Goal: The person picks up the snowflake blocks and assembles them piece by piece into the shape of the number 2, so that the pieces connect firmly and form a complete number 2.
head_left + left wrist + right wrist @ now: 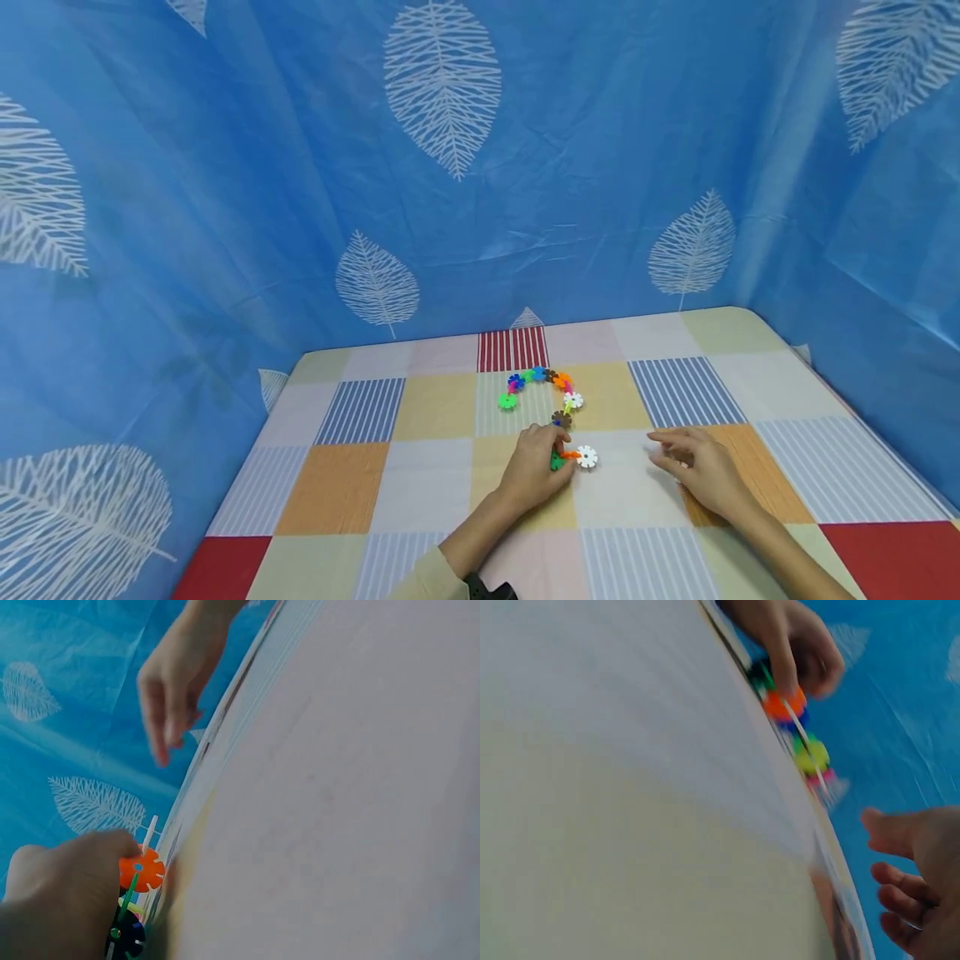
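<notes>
A curved chain of interlocking plastic snowflake discs lies on the table; it includes a blue disc (538,373), a light green disc (507,402) at its left end and a brown disc (562,419) nearer me. My left hand (534,468) grips the chain's near end, its fingers on an orange disc (142,868). Beside that hand show a dark green disc (557,461) and a white disc (587,457) at the end. To the right, apart from the chain, my right hand (701,471) hovers with loosely bent fingers and nothing visible in them.
A patchwork tablecloth (427,479) covers the table. Blue curtains (525,225) with white leaf prints hang behind it and at both sides. A black band (491,590) shows at my left wrist.
</notes>
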Demonstrator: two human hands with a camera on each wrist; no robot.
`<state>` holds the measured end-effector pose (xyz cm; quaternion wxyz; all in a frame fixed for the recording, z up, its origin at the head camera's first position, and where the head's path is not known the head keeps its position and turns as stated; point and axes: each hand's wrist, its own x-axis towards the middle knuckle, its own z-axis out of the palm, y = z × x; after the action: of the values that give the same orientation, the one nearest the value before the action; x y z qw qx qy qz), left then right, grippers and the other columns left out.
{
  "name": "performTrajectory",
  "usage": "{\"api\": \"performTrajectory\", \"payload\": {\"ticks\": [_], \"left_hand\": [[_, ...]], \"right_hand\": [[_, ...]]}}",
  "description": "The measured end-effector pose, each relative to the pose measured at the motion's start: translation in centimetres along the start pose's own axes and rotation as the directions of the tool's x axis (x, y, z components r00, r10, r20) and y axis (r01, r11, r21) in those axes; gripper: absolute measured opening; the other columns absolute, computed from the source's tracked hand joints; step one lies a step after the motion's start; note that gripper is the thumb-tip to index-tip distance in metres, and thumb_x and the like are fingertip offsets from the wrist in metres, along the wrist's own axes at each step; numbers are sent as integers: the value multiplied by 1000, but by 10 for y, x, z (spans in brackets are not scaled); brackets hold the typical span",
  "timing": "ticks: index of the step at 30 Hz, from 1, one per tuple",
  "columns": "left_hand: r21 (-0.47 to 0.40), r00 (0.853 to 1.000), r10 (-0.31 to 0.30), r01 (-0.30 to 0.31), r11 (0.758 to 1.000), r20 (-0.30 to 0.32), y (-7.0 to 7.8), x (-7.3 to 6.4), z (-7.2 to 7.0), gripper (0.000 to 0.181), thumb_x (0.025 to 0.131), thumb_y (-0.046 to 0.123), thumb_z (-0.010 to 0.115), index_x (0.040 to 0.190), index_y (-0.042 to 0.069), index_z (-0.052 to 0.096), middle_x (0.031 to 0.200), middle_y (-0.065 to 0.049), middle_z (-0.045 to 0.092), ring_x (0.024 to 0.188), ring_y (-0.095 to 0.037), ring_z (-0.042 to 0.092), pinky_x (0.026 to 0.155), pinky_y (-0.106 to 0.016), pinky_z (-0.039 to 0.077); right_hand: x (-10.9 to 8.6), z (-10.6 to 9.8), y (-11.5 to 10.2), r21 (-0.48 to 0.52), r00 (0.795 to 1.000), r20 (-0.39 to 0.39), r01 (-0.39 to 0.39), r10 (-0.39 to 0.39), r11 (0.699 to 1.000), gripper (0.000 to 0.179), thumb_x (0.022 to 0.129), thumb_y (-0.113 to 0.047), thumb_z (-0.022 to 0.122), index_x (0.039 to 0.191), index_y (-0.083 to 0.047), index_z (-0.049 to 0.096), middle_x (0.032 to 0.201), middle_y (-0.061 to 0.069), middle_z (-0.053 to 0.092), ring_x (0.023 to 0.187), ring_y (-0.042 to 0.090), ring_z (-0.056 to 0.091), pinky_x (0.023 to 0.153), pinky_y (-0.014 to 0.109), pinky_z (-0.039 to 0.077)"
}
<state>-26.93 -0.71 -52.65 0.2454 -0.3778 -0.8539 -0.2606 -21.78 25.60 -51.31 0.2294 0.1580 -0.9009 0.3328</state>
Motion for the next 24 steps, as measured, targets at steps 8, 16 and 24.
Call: {"api": "performTrajectory", "payload": {"ticks": [8, 16, 24], "left_hand": [[141, 995, 88, -92, 986, 38, 4, 4, 1, 40, 77, 45, 71, 104, 17, 62, 93, 6, 56, 87, -9, 47, 80, -24, 37], [247, 992, 82, -105, 963, 99, 5, 3, 3, 36, 81, 50, 64, 106, 23, 67, 95, 9, 63, 87, -8, 52, 80, -26, 36], [190, 995, 84, -94, 977, 59, 3, 1, 6, 33, 80, 47, 66, 103, 22, 69, 94, 10, 65, 86, -7, 52, 79, -25, 36]], "right_hand": [[-11, -33, 26, -35, 974, 228, 17, -9, 999, 33, 73, -18, 77, 101, -3, 67, 94, 3, 55, 76, 11, 48, 59, 27, 43], [12, -14, 5, 182, 953, 299, -104, 46, 978, 15, 79, -12, 72, 84, -11, 58, 71, -6, 56, 61, 5, 53, 52, 22, 46], [22, 30, -12, 506, 966, 256, -159, 28, 848, 15, 82, -6, 68, 88, 1, 56, 75, 8, 63, 66, 17, 65, 57, 30, 55]]}}
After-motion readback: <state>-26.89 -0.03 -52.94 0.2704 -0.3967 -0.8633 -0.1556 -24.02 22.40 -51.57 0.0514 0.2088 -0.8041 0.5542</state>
